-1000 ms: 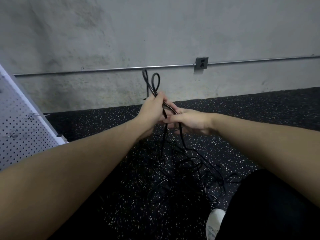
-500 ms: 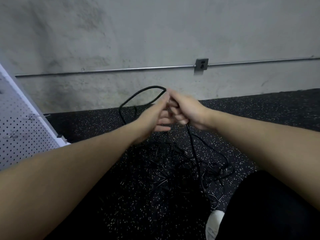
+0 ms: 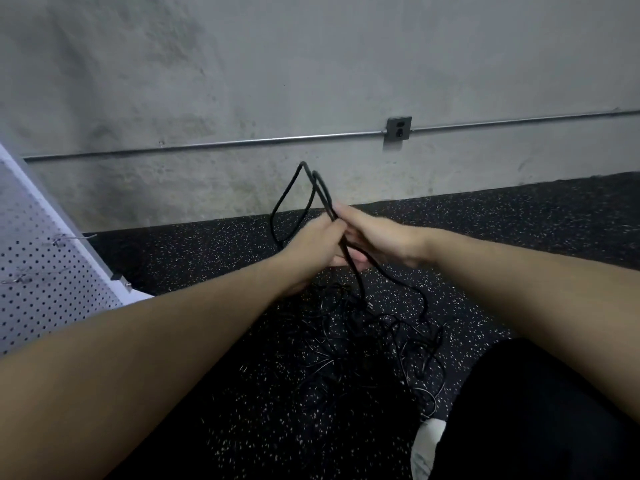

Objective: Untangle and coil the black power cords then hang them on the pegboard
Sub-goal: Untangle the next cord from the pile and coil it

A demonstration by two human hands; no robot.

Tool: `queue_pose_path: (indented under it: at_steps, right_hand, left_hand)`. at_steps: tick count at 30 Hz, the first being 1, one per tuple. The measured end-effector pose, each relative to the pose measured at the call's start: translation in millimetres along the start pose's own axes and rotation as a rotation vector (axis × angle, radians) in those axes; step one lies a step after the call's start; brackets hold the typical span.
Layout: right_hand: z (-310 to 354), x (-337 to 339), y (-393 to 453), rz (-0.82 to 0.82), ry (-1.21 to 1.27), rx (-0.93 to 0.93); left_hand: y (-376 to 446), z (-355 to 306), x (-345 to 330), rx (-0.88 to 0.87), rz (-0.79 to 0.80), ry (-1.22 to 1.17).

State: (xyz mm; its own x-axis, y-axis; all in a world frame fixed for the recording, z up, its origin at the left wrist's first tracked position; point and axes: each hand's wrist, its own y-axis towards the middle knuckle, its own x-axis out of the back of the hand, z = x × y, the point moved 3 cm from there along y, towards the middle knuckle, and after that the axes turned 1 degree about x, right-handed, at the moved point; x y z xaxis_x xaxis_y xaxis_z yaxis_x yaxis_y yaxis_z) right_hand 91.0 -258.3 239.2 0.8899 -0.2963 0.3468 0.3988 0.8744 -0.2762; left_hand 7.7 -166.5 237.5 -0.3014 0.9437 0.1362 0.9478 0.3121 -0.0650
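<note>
- Coiling step underway, by my read: left hand [image 3: 311,252] and right hand [image 3: 377,237] meet mid-scene, both w/ fingers curled round one black cord [image 3: 323,195]; its loops stick up above the knuckles toward the far wall.
- Grip: both hands clamped on the same cord, touching each other; exact finger placement hidden by the backs of the hands.
- Cord's free length drops from the hands to the tangle [image 3: 374,344] of cords on the speckled floor [image 3: 519,237], just below and near-right of the hands.
- Still early, I'd say: most cords lie knotted on the floor, and no coil shows on the pegboard [image 3: 38,292].
- Pegboard leans at far left, a few bare hooks [image 3: 69,239] showing.
- Next prob. calls for: pull more slack from the pile, add a loop, watch for snags where strands cross.
- Containers: none in view; cords lie loose on the floor.
</note>
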Motion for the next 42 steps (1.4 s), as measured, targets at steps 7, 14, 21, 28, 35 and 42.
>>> queue_pose_path:
  at_steps: [7,14,21,28,35,42]
  right_hand:
    - [-21,20,-24,0.178,-0.427,-0.163]
    - [-28,26,-18,0.094,-0.575,-0.02]
    - [-10,15,-9,0.04,-0.591,0.101]
    - [10,-11,1,0.116,-0.676,0.164]
    - [17,-18,8,0.093,-0.564,0.185]
    - [-39,14,-4,0.189,-0.406,-0.19]
  left_hand:
    - [-12,-3,27,0.151,-0.062,-0.207]
    - [-37,35,41,0.513,-0.003,-0.122]
    - [-71,78,77,0.871,0.147,0.311]
    - [-61,40,85,0.251,-0.138,1.088]
    - [-56,13,68,-0.203,0.067,1.388]
    - [-40,22,111,0.049,-0.07,1.143]
